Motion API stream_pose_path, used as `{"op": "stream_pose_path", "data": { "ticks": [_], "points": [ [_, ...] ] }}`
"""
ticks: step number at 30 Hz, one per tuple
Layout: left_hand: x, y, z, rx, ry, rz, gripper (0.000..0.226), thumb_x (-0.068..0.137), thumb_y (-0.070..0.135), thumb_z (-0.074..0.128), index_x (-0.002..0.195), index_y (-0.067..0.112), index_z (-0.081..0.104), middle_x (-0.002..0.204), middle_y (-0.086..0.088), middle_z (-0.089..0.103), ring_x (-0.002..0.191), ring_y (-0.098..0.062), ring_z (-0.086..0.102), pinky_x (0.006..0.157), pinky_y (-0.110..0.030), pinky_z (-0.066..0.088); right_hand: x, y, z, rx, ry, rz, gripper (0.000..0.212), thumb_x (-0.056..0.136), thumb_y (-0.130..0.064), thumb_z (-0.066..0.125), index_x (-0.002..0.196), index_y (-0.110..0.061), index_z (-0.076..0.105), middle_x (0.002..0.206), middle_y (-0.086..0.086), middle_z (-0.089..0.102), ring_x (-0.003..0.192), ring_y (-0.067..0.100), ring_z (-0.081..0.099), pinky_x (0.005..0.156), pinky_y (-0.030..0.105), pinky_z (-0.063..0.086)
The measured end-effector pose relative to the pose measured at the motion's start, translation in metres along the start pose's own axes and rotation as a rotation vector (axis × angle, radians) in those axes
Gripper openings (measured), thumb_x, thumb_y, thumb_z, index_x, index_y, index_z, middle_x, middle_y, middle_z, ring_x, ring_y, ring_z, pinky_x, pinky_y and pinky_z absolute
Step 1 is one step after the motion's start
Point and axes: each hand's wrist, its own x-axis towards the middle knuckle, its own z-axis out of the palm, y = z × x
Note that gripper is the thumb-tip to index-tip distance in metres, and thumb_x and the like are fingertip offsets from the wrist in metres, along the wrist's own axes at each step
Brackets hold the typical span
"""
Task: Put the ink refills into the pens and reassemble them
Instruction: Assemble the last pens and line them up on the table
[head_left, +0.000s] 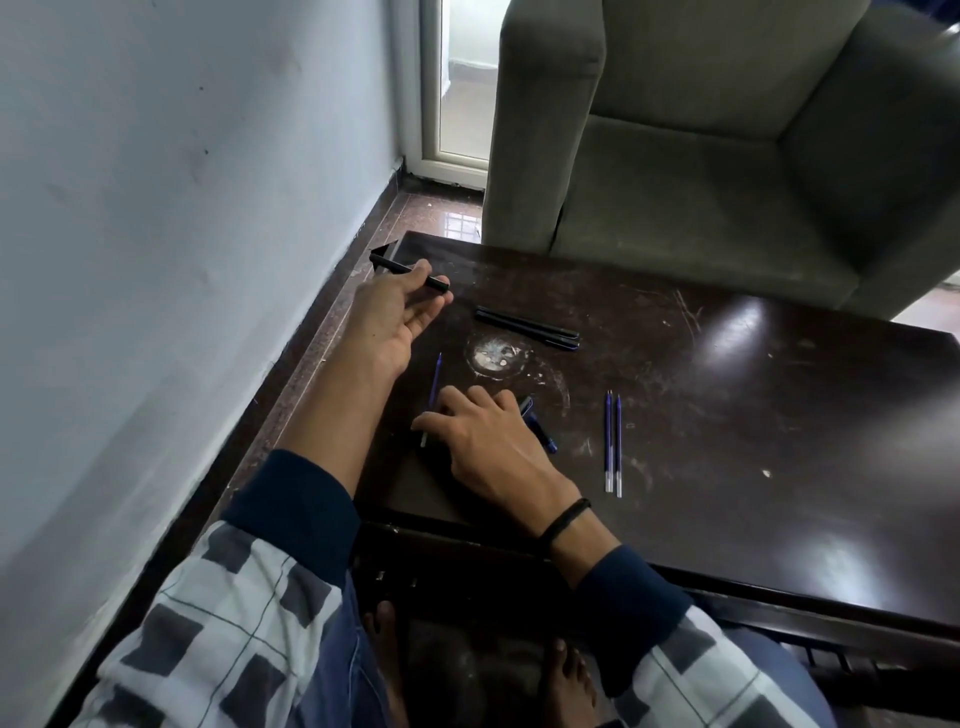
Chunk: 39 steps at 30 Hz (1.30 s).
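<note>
My left hand (397, 312) is raised over the table's far left corner, palm turned up, fingers closed on a black pen barrel (410, 271). My right hand (483, 436) rests palm down on the dark table (727, 415), its thumb and fingers pinching the lower end of a blue ink refill (434, 387) that points away from me. Small dark blue pen caps (540, 428) lie partly under its fingers. Two more black pen barrels (527, 327) lie side by side further back. Two blue refills (613, 447) lie parallel to the right.
A grey armchair (727, 145) stands right against the table's far edge. A pale wall (182, 208) runs along the left, with a strip of brown floor (311, 353) between it and the table. My bare feet (566, 680) rest below the near edge.
</note>
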Motion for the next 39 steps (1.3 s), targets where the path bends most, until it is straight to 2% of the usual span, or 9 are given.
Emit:
{"op": "stream_pose_path", "data": {
  "ticks": [7, 11, 14, 16, 19, 21, 25, 29, 39],
  "points": [
    [0.0, 0.0, -0.001, -0.014, -0.014, -0.012, 0.007, 0.096, 0.013, 0.066, 0.098, 0.006, 0.067, 0.09, -0.012, 0.077, 0.083, -0.023, 0.077, 0.069, -0.023, 0.058, 0.003, 0.0, -0.001, 0.017, 0.082, -0.017, 0.032, 0.097, -0.015, 0.056, 0.124, -0.03, 0.06, 0.129, 0.003, 0.046, 0.112, 0.026, 0.046, 0.096, 0.046, 0.038],
    [0.001, 0.001, -0.003, -0.011, -0.014, -0.008, 0.006, 0.096, 0.013, 0.066, 0.094, 0.007, 0.067, 0.088, -0.011, 0.077, 0.083, -0.023, 0.076, 0.069, -0.022, 0.058, 0.002, 0.002, 0.003, 0.006, 0.11, -0.088, 0.03, 0.097, -0.022, 0.046, 0.123, -0.031, 0.059, 0.137, -0.001, 0.049, 0.124, 0.027, 0.044, 0.1, 0.051, 0.037],
    [0.0, 0.003, -0.002, -0.014, -0.029, -0.01, 0.006, 0.097, 0.013, 0.066, 0.094, 0.008, 0.067, 0.088, -0.011, 0.077, 0.082, -0.022, 0.076, 0.069, -0.023, 0.059, 0.001, -0.001, -0.006, 0.122, 0.257, -0.116, 0.022, 0.099, -0.022, 0.047, 0.117, -0.029, 0.059, 0.124, -0.01, 0.06, 0.125, 0.018, 0.048, 0.107, 0.047, 0.031],
    [-0.002, 0.005, 0.0, -0.013, -0.072, -0.026, 0.005, 0.096, 0.013, 0.066, 0.094, 0.009, 0.067, 0.086, -0.01, 0.077, 0.08, -0.023, 0.076, 0.069, -0.023, 0.059, 0.002, 0.001, -0.018, 0.221, 0.393, -0.058, 0.016, 0.1, -0.019, 0.052, 0.111, -0.028, 0.061, 0.11, -0.011, 0.064, 0.114, 0.016, 0.054, 0.106, 0.043, 0.03],
    [-0.009, 0.006, 0.006, 0.049, -0.188, -0.05, 0.005, 0.097, 0.013, 0.065, 0.093, 0.01, 0.067, 0.087, -0.01, 0.076, 0.082, -0.027, 0.076, 0.071, -0.026, 0.06, 0.003, 0.017, -0.031, 0.367, 0.623, 0.147, 0.014, 0.099, -0.015, 0.056, 0.106, -0.024, 0.065, 0.102, -0.008, 0.068, 0.094, 0.016, 0.062, 0.091, 0.044, 0.046],
    [-0.015, 0.002, 0.012, 0.104, -0.26, -0.07, 0.005, 0.097, 0.012, 0.065, 0.095, 0.007, 0.067, 0.09, -0.013, 0.076, 0.084, -0.03, 0.075, 0.072, -0.028, 0.062, 0.0, 0.031, -0.036, 0.529, 0.692, 0.311, 0.012, 0.098, -0.012, 0.062, 0.104, -0.022, 0.066, 0.1, -0.007, 0.069, 0.09, 0.011, 0.064, 0.08, 0.042, 0.053],
    [-0.022, -0.007, 0.021, 0.162, -0.344, -0.126, 0.01, 0.098, 0.009, 0.063, 0.105, 0.002, 0.065, 0.095, -0.017, 0.076, 0.088, -0.034, 0.076, 0.076, -0.033, 0.064, -0.008, 0.045, -0.042, 0.661, 0.691, 0.488, 0.008, 0.098, -0.014, 0.066, 0.099, -0.022, 0.067, 0.091, -0.009, 0.069, 0.086, 0.008, 0.064, 0.077, 0.04, 0.056],
    [-0.025, -0.013, 0.024, 0.21, -0.373, -0.12, 0.014, 0.098, 0.009, 0.063, 0.109, 0.001, 0.065, 0.099, -0.017, 0.075, 0.092, -0.033, 0.076, 0.082, -0.036, 0.063, -0.008, 0.042, -0.044, 0.685, 0.683, 0.521, 0.006, 0.098, -0.017, 0.068, 0.096, -0.022, 0.067, 0.087, -0.012, 0.068, 0.083, 0.007, 0.065, 0.075, 0.04, 0.057],
    [-0.028, -0.019, 0.028, 0.224, -0.395, -0.142, 0.02, 0.097, 0.007, 0.064, 0.115, -0.003, 0.065, 0.101, -0.02, 0.075, 0.092, -0.027, 0.076, 0.074, -0.028, 0.062, -0.008, 0.042, -0.041, 0.659, 0.673, 0.534, 0.006, 0.097, -0.019, 0.07, 0.097, -0.023, 0.065, 0.09, -0.011, 0.07, 0.084, 0.006, 0.067, 0.076, 0.037, 0.059]
  ]
}}
